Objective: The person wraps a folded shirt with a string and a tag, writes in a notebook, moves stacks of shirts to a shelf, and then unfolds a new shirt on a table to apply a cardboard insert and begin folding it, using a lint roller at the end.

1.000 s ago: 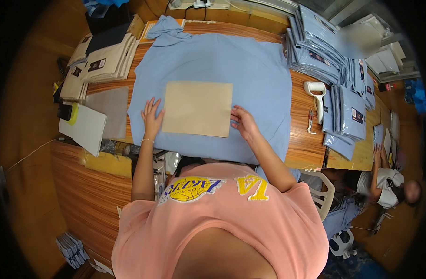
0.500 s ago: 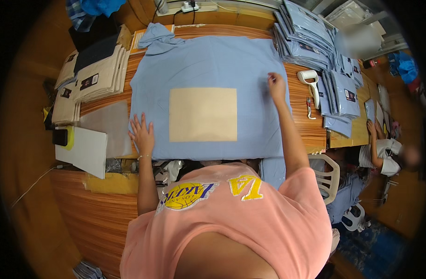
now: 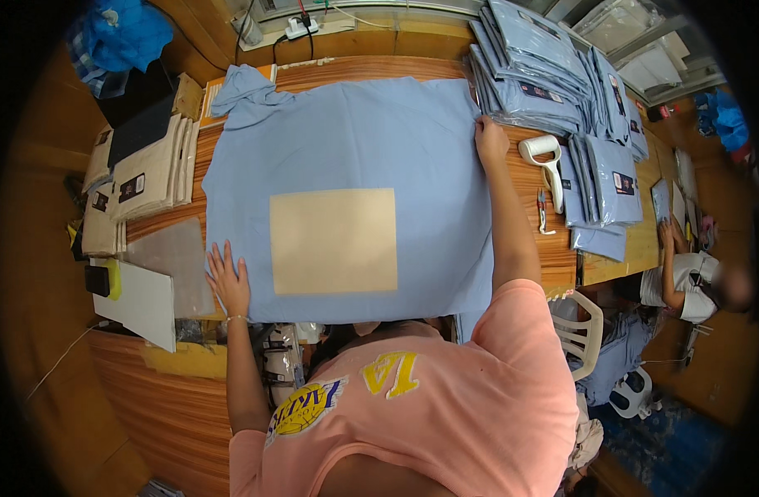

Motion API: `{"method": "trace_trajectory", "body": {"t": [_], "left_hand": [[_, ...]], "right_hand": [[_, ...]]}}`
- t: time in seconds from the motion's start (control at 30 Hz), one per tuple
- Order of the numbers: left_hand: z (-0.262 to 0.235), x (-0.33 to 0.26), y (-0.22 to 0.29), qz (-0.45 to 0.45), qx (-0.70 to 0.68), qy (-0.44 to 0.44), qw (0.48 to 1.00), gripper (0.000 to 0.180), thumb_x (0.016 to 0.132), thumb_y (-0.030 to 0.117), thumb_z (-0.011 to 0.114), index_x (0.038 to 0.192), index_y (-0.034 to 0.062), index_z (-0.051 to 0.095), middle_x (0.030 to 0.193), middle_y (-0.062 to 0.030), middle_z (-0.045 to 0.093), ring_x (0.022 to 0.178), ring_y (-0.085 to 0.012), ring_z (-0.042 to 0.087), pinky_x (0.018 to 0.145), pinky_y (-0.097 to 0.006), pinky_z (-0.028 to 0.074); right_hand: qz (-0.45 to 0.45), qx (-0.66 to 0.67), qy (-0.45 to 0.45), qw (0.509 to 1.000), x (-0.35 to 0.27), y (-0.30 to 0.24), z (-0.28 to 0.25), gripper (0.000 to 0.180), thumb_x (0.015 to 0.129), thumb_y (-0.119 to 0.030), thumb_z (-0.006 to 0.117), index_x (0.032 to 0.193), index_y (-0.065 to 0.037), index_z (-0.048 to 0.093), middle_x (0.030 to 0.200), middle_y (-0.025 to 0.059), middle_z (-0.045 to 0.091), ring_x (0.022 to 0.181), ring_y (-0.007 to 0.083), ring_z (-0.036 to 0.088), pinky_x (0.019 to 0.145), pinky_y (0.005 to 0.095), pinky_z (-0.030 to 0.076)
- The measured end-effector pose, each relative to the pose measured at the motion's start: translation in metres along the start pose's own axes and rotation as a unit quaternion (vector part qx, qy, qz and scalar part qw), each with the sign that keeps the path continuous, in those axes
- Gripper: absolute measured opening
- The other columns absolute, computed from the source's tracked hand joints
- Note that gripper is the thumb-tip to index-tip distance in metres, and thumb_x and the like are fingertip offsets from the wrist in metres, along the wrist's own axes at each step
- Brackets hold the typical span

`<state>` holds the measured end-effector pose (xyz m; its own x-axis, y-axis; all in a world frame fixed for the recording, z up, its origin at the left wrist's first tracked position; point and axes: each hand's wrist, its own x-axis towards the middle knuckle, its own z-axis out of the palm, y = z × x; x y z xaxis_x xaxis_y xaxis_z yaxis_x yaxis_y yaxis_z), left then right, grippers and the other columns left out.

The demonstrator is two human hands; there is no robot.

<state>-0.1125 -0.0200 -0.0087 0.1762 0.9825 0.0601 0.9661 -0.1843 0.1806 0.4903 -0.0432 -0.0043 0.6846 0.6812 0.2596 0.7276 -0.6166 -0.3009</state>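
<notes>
A light blue cloth garment [image 3: 429, 166] lies spread over the striped wooden table, its far left part bunched up. On its near half rests a flat beige rectangular board [image 3: 334, 242]. My left hand [image 3: 229, 280] lies flat at the garment's near left edge, fingers spread. At the far right edge, my right hand [image 3: 492, 141] is closed, fingertips together on the cloth's border; the cloth between them is mostly hidden by the hand.
Right of the garment are a white lint roller [image 3: 545, 161], small snips [image 3: 544, 212] and bagged blue garments [image 3: 537, 74]. Bagged beige garments [image 3: 151, 182], a clear sheet [image 3: 171, 265] and a white board [image 3: 135, 302] lie left. Another person [image 3: 681, 277] works at far right.
My right hand has moved from above the cloth to its far right edge and closed there. My left hand stays flat on the near left edge. The whole view has shifted.
</notes>
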Motion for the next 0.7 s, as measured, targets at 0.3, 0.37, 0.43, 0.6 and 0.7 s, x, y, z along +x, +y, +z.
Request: {"method": "trace_trajectory", "body": {"t": [0.3, 0.37, 0.43, 0.6, 0.7], "left_hand": [[0.000, 0.006, 0.006, 0.003, -0.002, 0.008, 1.000, 0.050, 0.090, 0.029, 0.045, 0.138, 0.0230, 0.033, 0.147, -0.0063, 0.022, 0.136, -0.0275, 0.015, 0.105, -0.057, 0.010], [0.000, 0.005, 0.004, 0.005, 0.006, 0.012, 1.000, 0.050, 0.090, 0.030, 0.045, 0.138, 0.0230, 0.033, 0.147, -0.0066, 0.023, 0.136, -0.0275, 0.016, 0.105, -0.057, 0.011], [0.001, 0.005, 0.003, 0.002, 0.003, 0.006, 1.000, 0.050, 0.090, 0.030, 0.045, 0.138, 0.0226, 0.034, 0.147, -0.0073, 0.023, 0.136, -0.0282, 0.015, 0.105, -0.057, 0.009], [-0.002, 0.005, 0.005, 0.003, -0.005, 0.004, 1.000, 0.049, 0.090, 0.031, 0.044, 0.138, 0.0221, 0.034, 0.147, -0.0076, 0.022, 0.136, -0.0287, 0.015, 0.106, -0.056, 0.009], [0.001, 0.010, 0.010, 0.014, -0.010, 0.000, 1.000, 0.049, 0.090, 0.031, 0.044, 0.138, 0.0218, 0.034, 0.147, -0.0077, 0.022, 0.136, -0.0287, 0.015, 0.106, -0.056, 0.009]], "right_hand": [[-0.023, 0.031, 0.062, 0.997, -0.005, 0.013, -0.004, 0.017, 0.081, -0.026, 0.061, 0.081, -0.009, 0.057, 0.069, 0.0137, 0.063, 0.065, 0.0349, 0.061, 0.055, 0.0447, 0.045], [-0.020, 0.066, 0.078, 0.995, -0.007, 0.013, -0.005, 0.020, 0.078, -0.026, 0.065, 0.079, -0.008, 0.058, 0.070, 0.0133, 0.063, 0.066, 0.0336, 0.061, 0.057, 0.0418, 0.046], [-0.015, 0.112, 0.085, 0.990, -0.009, 0.016, -0.007, 0.020, 0.076, -0.024, 0.068, 0.076, -0.006, 0.058, 0.069, 0.0131, 0.063, 0.063, 0.0321, 0.060, 0.057, 0.0390, 0.046], [-0.002, 0.225, 0.090, 0.970, -0.011, 0.032, -0.011, 0.018, 0.074, -0.020, 0.070, 0.076, -0.004, 0.060, 0.065, 0.0133, 0.061, 0.058, 0.0285, 0.059, 0.053, 0.0362, 0.044], [0.014, 0.345, 0.070, 0.936, -0.015, 0.043, -0.022, 0.016, 0.078, -0.018, 0.067, 0.077, -0.003, 0.061, 0.065, 0.0084, 0.063, 0.056, 0.0195, 0.059, 0.052, 0.0307, 0.044]]}}
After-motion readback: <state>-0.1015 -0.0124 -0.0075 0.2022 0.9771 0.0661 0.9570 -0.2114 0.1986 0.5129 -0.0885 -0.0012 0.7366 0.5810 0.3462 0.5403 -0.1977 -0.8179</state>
